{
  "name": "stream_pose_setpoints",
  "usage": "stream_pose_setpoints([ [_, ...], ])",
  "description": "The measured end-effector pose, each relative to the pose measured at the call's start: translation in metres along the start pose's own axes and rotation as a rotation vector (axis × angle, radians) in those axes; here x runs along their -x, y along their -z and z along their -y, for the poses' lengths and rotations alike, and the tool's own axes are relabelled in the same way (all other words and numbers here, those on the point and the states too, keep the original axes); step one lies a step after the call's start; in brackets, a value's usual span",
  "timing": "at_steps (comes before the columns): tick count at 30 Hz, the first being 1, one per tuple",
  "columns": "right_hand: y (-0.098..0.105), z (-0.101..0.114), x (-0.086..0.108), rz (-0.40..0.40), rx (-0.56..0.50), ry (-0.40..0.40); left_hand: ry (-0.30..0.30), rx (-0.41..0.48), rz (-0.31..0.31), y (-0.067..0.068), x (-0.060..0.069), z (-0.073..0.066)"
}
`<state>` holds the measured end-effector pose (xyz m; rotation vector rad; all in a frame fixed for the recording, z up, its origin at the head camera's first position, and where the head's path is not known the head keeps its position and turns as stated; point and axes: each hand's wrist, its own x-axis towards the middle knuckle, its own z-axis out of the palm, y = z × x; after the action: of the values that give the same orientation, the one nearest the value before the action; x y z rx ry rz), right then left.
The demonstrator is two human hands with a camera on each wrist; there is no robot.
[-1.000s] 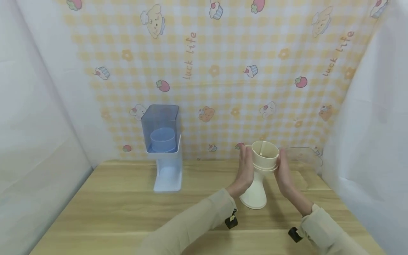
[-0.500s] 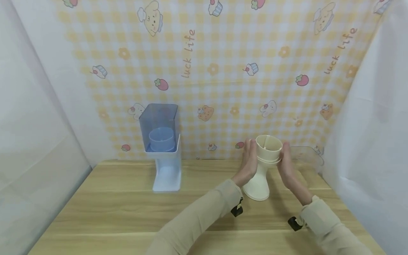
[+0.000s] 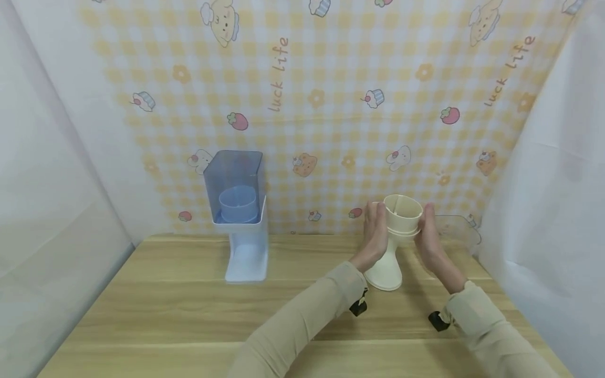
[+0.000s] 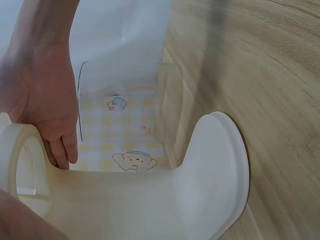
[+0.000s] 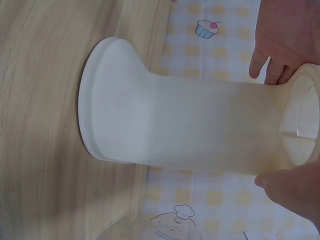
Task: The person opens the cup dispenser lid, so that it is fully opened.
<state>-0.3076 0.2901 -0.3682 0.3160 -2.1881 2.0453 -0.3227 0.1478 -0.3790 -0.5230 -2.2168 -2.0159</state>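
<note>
On the right of the table stands a cream dispenser stand (image 3: 386, 270) with a flared foot and a round, open-topped cup (image 3: 403, 215). My left hand (image 3: 375, 231) presses flat against the left side of its top, fingers pointing up. Against the opposite side lies my right hand (image 3: 429, 236), its fingers also straight. In the left wrist view the foot sits on the table, with my right hand (image 4: 42, 87) beyond the ring-shaped top. The right wrist view shows the hollow neck between both hands, my left hand (image 5: 290, 37) on the far side.
A white dispenser (image 3: 247, 257) with a blue see-through hopper (image 3: 236, 168) stands at the back left. Behind the stand, to the right, lies a clear plastic container (image 4: 125, 80). A checked cloth (image 3: 316, 68) hangs along the back, with white sheets at both sides.
Both hands have pushed the cream stand back across the table toward the cloth and slightly right. The blue-and-white dispenser has stayed in its place; the head view has tilted a little.
</note>
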Motion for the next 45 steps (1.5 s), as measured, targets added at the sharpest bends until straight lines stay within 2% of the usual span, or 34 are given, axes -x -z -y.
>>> stream_pose_setpoints([
  [4,0.001,0.0,-0.001,0.012,-0.003,0.004,0.085,-0.001,-0.002,-0.003,0.003,-0.003],
  [8,0.001,0.0,-0.001,0.012,0.001,0.003,0.126,-0.002,-0.002,-0.004,0.005,-0.004],
  [18,-0.003,-0.002,-0.001,0.004,0.006,-0.018,0.128,0.052,-0.002,-0.002,0.006,-0.001],
  [23,-0.005,-0.004,0.004,0.003,-0.009,-0.01,0.052,0.089,-0.019,0.001,0.009,0.005],
  [25,-0.005,-0.003,0.008,0.006,-0.008,-0.019,0.048,0.099,-0.03,0.005,0.014,0.006],
  [27,-0.004,0.0,0.014,0.012,-0.008,-0.036,0.091,0.103,-0.022,0.011,0.021,0.006],
  [29,-0.003,0.004,0.021,0.003,-0.015,-0.069,0.125,0.108,0.001,0.02,0.028,0.004],
  [33,-0.003,0.011,0.044,-0.021,-0.067,-0.12,0.14,0.117,0.059,0.039,0.043,0.002],
  [34,-0.003,0.012,0.05,-0.027,-0.071,-0.124,0.134,0.126,0.074,0.044,0.047,0.001],
  [37,-0.008,0.013,0.067,-0.034,-0.085,-0.133,0.179,0.149,0.102,0.055,0.064,0.001],
  [41,-0.019,0.007,0.087,-0.028,-0.097,-0.138,0.236,0.189,0.112,0.062,0.086,0.0],
  [45,-0.033,0.0,0.101,0.004,-0.097,-0.146,0.244,0.213,0.138,0.068,0.103,-0.002],
])
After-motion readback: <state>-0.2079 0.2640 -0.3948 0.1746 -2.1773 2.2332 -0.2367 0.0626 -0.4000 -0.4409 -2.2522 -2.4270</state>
